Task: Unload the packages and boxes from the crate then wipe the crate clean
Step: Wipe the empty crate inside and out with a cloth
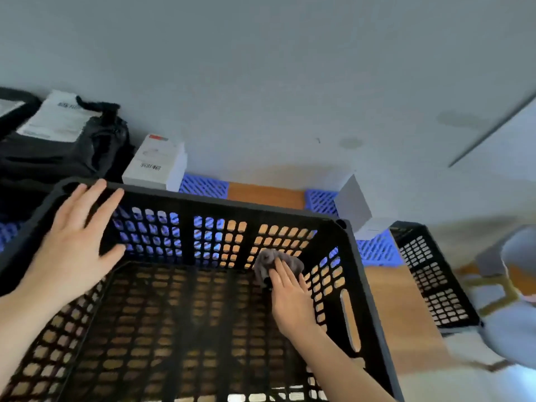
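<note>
Inside the crate [232, 203], the right hand [290, 297] presses a cloth [266, 261] into the far corner, fingers straight. Left hand [72, 245] rests spread on the rim.

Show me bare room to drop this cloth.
Inside the black perforated plastic crate, the floor is bare between the left hand on the far-left rim and the right hand pressing the grey cloth into the far-right corner. The brown wooden strip right of it is free. Crowded far left: black bagged package, white box.
</note>
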A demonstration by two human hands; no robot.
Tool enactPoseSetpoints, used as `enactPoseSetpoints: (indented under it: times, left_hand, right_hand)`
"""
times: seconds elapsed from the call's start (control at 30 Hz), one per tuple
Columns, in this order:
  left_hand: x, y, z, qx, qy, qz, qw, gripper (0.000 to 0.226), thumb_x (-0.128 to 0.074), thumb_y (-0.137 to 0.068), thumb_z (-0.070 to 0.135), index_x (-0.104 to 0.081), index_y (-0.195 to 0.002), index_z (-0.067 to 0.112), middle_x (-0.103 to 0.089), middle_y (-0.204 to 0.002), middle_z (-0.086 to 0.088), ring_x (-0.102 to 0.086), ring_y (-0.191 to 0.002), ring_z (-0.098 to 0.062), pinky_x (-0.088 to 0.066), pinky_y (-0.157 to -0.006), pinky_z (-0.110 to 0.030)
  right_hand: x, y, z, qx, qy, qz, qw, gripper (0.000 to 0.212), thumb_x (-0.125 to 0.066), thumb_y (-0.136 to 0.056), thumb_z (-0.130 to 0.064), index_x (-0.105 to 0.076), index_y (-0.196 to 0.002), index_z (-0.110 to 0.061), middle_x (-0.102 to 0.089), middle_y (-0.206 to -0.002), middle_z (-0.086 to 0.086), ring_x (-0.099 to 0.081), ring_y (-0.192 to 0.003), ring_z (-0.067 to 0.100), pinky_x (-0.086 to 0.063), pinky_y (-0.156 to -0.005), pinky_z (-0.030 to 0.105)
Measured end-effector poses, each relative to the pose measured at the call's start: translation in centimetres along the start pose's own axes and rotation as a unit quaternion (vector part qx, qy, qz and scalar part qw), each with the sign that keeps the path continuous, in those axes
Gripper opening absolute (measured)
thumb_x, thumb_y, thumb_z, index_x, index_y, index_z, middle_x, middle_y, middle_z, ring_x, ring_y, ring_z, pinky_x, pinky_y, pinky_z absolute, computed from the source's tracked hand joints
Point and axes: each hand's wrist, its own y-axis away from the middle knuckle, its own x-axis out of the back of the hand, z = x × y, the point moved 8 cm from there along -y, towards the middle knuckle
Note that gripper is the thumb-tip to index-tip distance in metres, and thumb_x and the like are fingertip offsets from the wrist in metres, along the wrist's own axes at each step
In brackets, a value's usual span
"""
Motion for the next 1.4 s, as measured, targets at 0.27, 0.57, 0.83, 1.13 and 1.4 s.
enactPoseSetpoints:
  times: [0.27,0.57,0.83,1.13,1.4]
  left_hand:
    - [2.1,-5.2,7.2,-0.107,0.001,0.000,0.994,0.066,-0.083,-0.070,0.012,-0.055,-0.130,0.003,-0.053,-0.130,-0.018,-0.043,-0.125,-0.038,-0.041,-0.101,-0.055]
    - [-0.4,-6.5,11.7,-0.370,0.052,-0.187,0.909,0.071,-0.061,-0.092,0.039,-0.024,-0.152,0.032,-0.016,-0.155,0.022,-0.015,-0.144,0.001,-0.009,-0.117,-0.022]
    - [-1.4,-8.4,15.0,-0.474,0.058,-0.223,0.850,0.060,-0.024,-0.092,0.060,-0.003,-0.146,0.048,0.002,-0.150,0.037,0.000,-0.140,0.015,0.004,-0.110,-0.005]
    - [-5.1,-10.2,22.8,-0.601,0.044,-0.297,0.741,0.073,-0.036,-0.090,0.066,-0.010,-0.153,0.040,0.003,-0.158,0.031,0.000,-0.146,0.006,-0.012,-0.117,-0.017]
    - [-7.7,-9.0,25.4,-0.635,0.055,-0.309,0.706,0.080,-0.044,-0.089,0.057,-0.011,-0.155,0.027,0.001,-0.162,0.018,0.000,-0.149,-0.004,-0.016,-0.117,-0.029]
  right_hand:
    - [2.8,0.3,-2.0,-0.278,-0.502,0.111,0.812,0.041,-0.033,-0.105,-0.022,-0.036,-0.146,-0.026,-0.058,-0.122,0.002,-0.058,-0.099,0.011,-0.048,-0.085,0.025]
    - [8.0,0.1,-7.5,-0.407,-0.688,0.331,0.501,0.045,-0.034,-0.105,-0.031,-0.035,-0.149,-0.022,-0.041,-0.149,0.003,-0.040,-0.134,0.022,-0.033,-0.110,0.037]
    - [8.0,-0.5,-9.1,-0.377,-0.638,0.490,0.458,0.038,-0.042,-0.102,-0.034,-0.048,-0.140,-0.029,-0.052,-0.137,-0.013,-0.045,-0.120,-0.002,-0.037,-0.091,0.005]
    - [-0.5,-3.9,-6.5,-0.456,-0.637,0.490,0.383,0.050,-0.044,-0.097,-0.049,-0.036,-0.145,-0.041,-0.039,-0.148,-0.021,-0.031,-0.138,-0.003,-0.029,-0.111,0.021]
    - [-5.5,-5.8,-6.5,-0.517,-0.696,0.452,0.208,0.052,-0.044,-0.095,-0.055,-0.037,-0.144,-0.038,-0.047,-0.144,-0.004,-0.043,-0.125,0.012,-0.039,-0.092,0.028]
